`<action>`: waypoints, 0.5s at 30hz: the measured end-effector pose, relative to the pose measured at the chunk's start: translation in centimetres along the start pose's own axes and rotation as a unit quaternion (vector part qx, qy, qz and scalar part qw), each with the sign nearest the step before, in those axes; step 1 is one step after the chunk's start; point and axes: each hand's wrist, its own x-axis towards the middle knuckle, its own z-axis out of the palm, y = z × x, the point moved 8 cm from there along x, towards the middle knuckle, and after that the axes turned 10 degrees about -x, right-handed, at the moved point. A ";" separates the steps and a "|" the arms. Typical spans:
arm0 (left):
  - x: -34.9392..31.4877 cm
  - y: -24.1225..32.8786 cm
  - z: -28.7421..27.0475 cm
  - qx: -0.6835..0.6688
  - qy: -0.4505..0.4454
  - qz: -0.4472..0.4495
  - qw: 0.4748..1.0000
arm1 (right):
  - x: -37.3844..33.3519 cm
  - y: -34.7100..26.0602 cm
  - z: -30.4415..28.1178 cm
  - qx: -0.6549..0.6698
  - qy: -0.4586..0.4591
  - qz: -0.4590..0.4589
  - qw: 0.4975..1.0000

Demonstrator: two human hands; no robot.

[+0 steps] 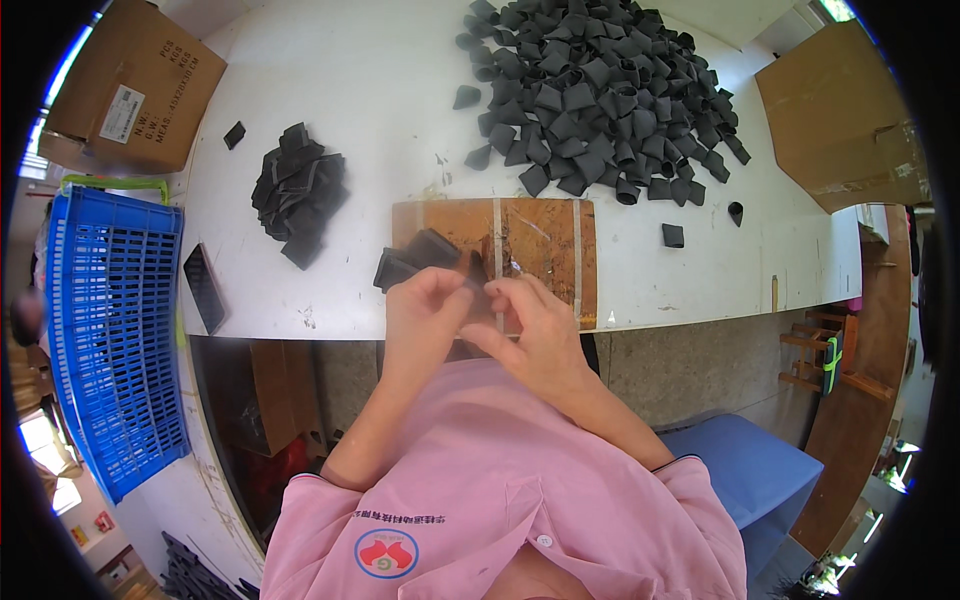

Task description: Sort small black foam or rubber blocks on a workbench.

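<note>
My left hand and my right hand meet over the front edge of a worn brown wooden board. Between their closed fingertips is a small dark grey fabric piece, partly hidden and slightly blurred. Both hands pinch it. Just beyond my left hand, a couple of dark grey fabric sleeves lie on the board's left edge. Farther left is a small stack of flatter dark grey pieces. At the far right of centre spreads a large heap of short dark grey fabric tubes.
A white table carries everything. A phone-like dark slab lies near its left edge, beside a blue plastic crate. Cardboard boxes stand at back left and back right. A blue stool is at lower right.
</note>
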 end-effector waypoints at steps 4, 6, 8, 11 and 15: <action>-0.6 0.5 0.8 0.058 -0.049 0.024 0.997 | 0.2 0.4 -0.6 0.078 0.044 -0.031 0.996; -0.9 0.7 1.3 0.070 -0.057 0.064 0.994 | 0.3 -0.6 -1.5 0.015 0.107 -0.116 0.987; -1.0 0.5 1.3 0.088 -0.033 0.089 0.992 | 0.4 -1.2 -1.2 -0.030 0.117 -0.136 0.983; -1.4 1.2 1.2 0.165 0.023 0.169 0.972 | 0.5 -1.8 -0.5 -0.123 0.116 -0.167 0.971; -2.1 3.2 1.7 0.275 0.064 0.268 0.921 | 0.8 -1.6 0.0 -0.133 0.106 -0.161 0.972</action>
